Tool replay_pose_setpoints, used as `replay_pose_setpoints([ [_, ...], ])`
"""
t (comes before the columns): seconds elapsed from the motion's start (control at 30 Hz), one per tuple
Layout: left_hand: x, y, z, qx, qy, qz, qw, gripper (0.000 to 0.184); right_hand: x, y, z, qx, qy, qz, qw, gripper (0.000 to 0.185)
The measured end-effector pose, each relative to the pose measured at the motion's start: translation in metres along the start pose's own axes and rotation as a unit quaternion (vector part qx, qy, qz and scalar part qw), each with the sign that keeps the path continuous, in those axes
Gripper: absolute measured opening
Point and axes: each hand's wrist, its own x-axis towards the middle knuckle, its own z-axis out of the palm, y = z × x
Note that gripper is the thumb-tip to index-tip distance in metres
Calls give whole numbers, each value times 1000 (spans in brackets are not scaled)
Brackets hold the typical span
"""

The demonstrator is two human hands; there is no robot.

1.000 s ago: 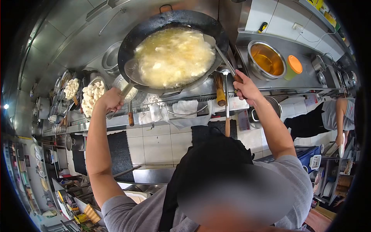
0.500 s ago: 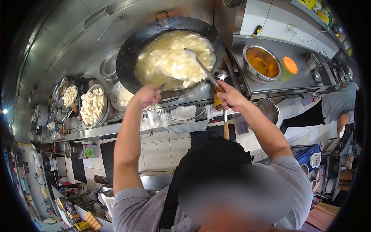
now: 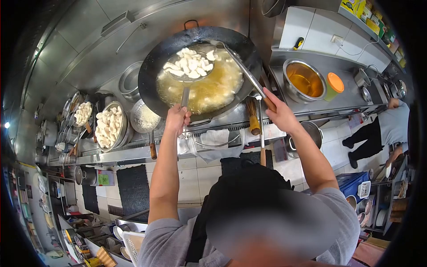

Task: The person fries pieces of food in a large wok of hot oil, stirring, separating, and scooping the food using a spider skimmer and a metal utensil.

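My left hand (image 3: 176,119) is closed round the handle of a skimmer (image 3: 185,95). Its round basket carries a heap of pale, battered-looking pieces (image 3: 191,66), raised above the oil in a big black wok (image 3: 149,78). In my right hand (image 3: 283,116) is the wooden grip of a long metal wok ladle (image 3: 247,72); its head is at the far side of the wok, right of the skimmer basket. Yellow oil (image 3: 211,97) with pale foam fills the wok.
Left stand a bowl of pale pieces (image 3: 109,127), a smaller batch (image 3: 83,113) and a strainer with white bits (image 3: 147,118). Right are a brush (image 3: 253,120), a pot of amber liquid (image 3: 304,80) and an orange-lidded container (image 3: 335,83). A person (image 3: 391,127) is at far right.
The skimmer has come up out of the oil, loaded with pale pieces. My left hand has shifted slightly right and down. The ladle head has moved toward the far side of the wok.
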Motion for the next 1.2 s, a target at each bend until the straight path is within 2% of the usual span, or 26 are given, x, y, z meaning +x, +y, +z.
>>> replay_pose_setpoints([
  [0.07, -7, 4, 2, 38, 40, 37, 998, 4, -17, -1, 1, -93, 28, -73, 993, 71],
  [0.1, -3, 1, 1, 37, 42, 38, 998, 4, -20, 5, 6, -89, 24, -90, 992, 72],
  [0.2, 2, 4, 7, 15, 78, 80, 994, 5, -38, -2, 26, -160, -6, -67, 985, 74],
  [0.23, 0, 7, 11, 39, 85, 82, 992, 8, -35, 4, 38, -159, -3, -108, 981, 77],
  [0.3, 2, 6, 16, 64, 97, 88, 989, 15, -5, 3, 59, -180, -32, -116, 976, 76],
  [0.37, 1, 5, 24, 57, 115, 70, 989, 16, 39, 10, 86, -203, 5, -115, 972, 74],
  [0.43, 2, 4, 24, 72, 139, 42, 987, 15, 80, 8, 98, -165, 12, -64, 984, 70],
  [0.53, 6, 3, 14, 72, 152, 36, 985, 13, 96, 2, 91, -159, 19, -40, 986, 73],
  [0.6, 8, 4, 8, 92, 159, 46, 982, 12, 72, 0, 80, -135, 15, -53, 989, 72],
  [0.7, 6, 8, 15, 117, 169, 53, 977, 12, 43, 3, 80, -14, -42, -109, 993, 72],
  [0.8, 10, 4, 26, 119, 169, 63, 976, 17, 66, 4, 99, -11, -33, -157, 987, 71],
  [0.87, 6, 7, 37, 128, 173, 47, 975, 24, 86, -2, 103, -16, -37, -125, 991, 70],
  [0.9, 14, 1, 31, 185, 184, 51, 964, 28, 91, -6, 103, -30, -29, -75, 996, 70],
  [0.97, 20, -1, 26, 181, 197, 61, 961, 28, 90, -11, 95, -29, -4, -14, 999, 70],
  [1.03, 22, 0, 21, 174, 211, 69, 960, 28, 71, 0, 82, -6, 4, -45, 999, 70],
  [1.1, 23, 4, 15, 223, 238, 68, 943, 32, 46, 1, 71, 15, 8, -76, 997, 71],
  [1.17, 18, 10, 20, 251, 235, 65, 937, 35, 21, -6, 63, 217, -75, 26, 973, 70],
  [1.2, 16, 12, 22, 281, 231, 63, 930, 38, 15, -7, 64, 216, -78, 26, 973, 70],
])
